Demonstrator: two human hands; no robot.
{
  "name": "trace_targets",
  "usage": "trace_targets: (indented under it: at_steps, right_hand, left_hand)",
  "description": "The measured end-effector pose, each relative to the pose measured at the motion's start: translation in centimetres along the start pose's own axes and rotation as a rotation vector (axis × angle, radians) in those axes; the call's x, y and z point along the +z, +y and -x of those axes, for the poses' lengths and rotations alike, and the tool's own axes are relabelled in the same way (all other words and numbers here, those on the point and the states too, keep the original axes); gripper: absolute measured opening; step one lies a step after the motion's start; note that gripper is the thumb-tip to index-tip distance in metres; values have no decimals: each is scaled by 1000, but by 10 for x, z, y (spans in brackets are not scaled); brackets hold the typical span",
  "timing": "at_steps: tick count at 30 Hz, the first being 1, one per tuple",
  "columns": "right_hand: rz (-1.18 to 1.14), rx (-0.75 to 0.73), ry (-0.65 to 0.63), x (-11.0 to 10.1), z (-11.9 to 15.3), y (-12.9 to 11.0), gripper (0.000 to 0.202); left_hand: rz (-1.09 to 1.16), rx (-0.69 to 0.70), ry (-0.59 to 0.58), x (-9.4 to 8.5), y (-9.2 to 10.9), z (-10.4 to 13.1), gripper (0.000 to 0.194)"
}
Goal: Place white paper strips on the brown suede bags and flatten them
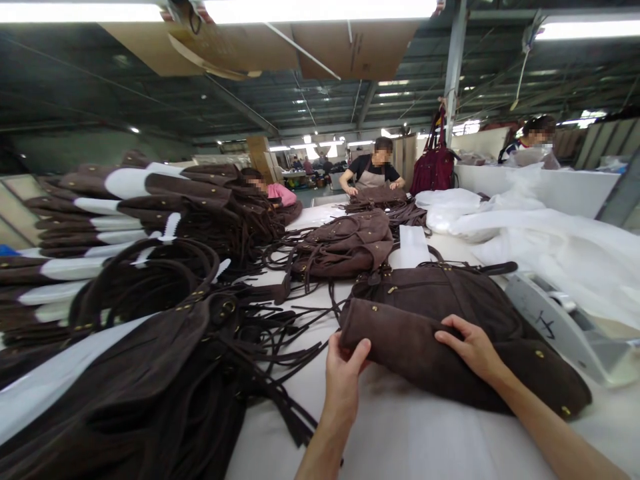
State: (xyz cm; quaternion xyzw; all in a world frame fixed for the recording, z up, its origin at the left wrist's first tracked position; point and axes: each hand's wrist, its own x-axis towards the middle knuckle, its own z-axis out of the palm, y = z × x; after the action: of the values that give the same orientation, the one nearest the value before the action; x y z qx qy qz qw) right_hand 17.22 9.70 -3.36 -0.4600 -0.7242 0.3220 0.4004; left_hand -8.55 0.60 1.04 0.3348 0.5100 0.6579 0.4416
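The left hand (344, 377) and right hand (473, 348) pinch one dark-brown handbag (400, 333); its long axis slopes down rightward, handles pointing away. One grey device (560, 327) stands beside.

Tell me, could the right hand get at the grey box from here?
Probably yes: the right hand need only leave the brown bag, which lies low between it and the grey box.

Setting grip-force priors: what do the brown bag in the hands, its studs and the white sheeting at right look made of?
Brown bag: suede-like leather or brushed fabric, can't tell which; matte, softly creased.
Studs: probably brass-toned metal; small yellowish glints against the brown.
White sheeting: likely thin plastic film or foam; pale, slightly translucent look, loose soft folds.
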Motion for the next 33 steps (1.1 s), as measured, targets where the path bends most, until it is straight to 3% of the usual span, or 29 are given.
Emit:
trace_targets:
  at_steps: [4, 8, 10, 13, 15, 17, 19, 22, 24, 28, 30, 33]
  right_hand:
    - [48, -117, 53, 5, 7, -2, 27]
    - [181, -267, 19, 11, 12, -1, 23]
    - [241, -328, -5, 13, 12, 1, 21]
    - [273, -361, -10, 15, 12, 1, 19]
    - [276, -352, 0, 14, 12, 0, 20]
    - [279, -341, 13, 13, 12, -2, 21]
    - [283, -342, 20, 12, 12, -3, 21]
    - [295, -346, 14, 11, 11, -6, 21]
    - [311, -347, 11, 11, 9, -6, 22]
    - [329, -338, 3, 10, 7, -5, 23]
    - [326, -326, -13, 9, 6, -5, 23]
    - [328, -300, -26, 8, 6, -5, 23]
  left_hand:
    - [-179, -13, 154, -19, -16, -6, 47]
    - [-471, -26, 116, -33, -13, -3, 40]
    - [-840, 124, 124, -33, 2, 2, 45]
    - [-1359, 509, 153, -20, 29, 7, 76]
    - [-1533, 690, -7, -2, 41, 8, 86]
    - [-1558, 766, -283, 18, 44, 6, 85]
    - [-1519, 744, -524, 36, 38, 1, 80]
    - [-1479, 589, -659, 47, 29, -14, 77]
    - [-1447, 467, -695, 43, 33, -28, 70]
    - [-1422, 315, -871, 26, 60, -59, 51]
    - [-1511, 300, -871, 22, 69, -69, 41]
    - [-1635, 359, -731, 24, 60, -72, 27]
